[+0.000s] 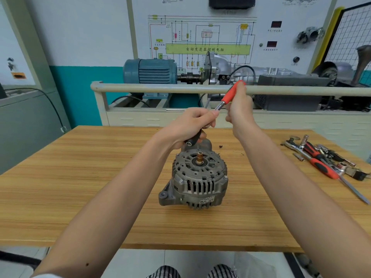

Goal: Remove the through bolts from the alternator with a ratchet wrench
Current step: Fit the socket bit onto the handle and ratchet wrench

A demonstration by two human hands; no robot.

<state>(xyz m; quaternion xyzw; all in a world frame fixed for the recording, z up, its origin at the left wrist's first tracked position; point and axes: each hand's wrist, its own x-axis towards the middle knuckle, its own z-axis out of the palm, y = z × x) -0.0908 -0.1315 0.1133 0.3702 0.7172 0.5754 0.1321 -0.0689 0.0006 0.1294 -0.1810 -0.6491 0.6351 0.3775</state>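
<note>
A grey alternator (197,178) stands on the wooden table (80,177), its brass shaft end pointing up. Bolt heads show on its upper rim at front left (181,181) and right (226,177). My left hand (192,125) grips the ratchet wrench's head end over the alternator's far rim; a black part (192,141) sticks out below my fist. My right hand (239,109) holds the wrench's red handle (230,95), which slants up to the right. The socket and the bolt under it are hidden by my left hand.
Loose tools lie at the table's right edge: another ratchet (293,144), red-handled screwdrivers (319,163), sockets. Beyond the table stands a beige rail (160,88) with a blue electric motor (149,71) and a gearbox trainer board behind it.
</note>
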